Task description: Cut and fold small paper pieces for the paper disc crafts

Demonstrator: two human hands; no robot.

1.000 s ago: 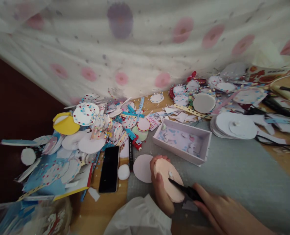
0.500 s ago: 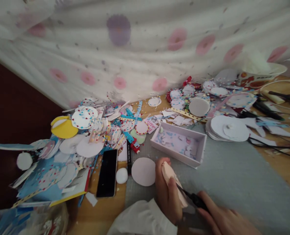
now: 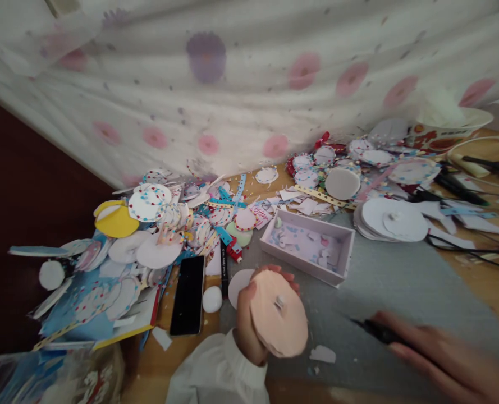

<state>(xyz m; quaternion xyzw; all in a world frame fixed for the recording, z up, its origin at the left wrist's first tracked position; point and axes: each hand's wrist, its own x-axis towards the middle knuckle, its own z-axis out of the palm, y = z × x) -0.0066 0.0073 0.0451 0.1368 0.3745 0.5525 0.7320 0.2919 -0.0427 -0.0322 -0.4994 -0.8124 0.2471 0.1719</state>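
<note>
R hand (image 3: 447, 362) w/ black tool (image 3: 378, 331) has pulled off to lower right, blurred, grip can't tell; L hand (image 3: 249, 320) pinches peach disc (image 3: 278, 321) upright. Best keep disc steady.

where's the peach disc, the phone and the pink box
peach disc (image 3: 279, 321), head view, on its flat face below the small centre bit
phone (image 3: 187, 294), head view, middle of the dark screen
pink box (image 3: 305, 267), head view, on its near wall
</note>
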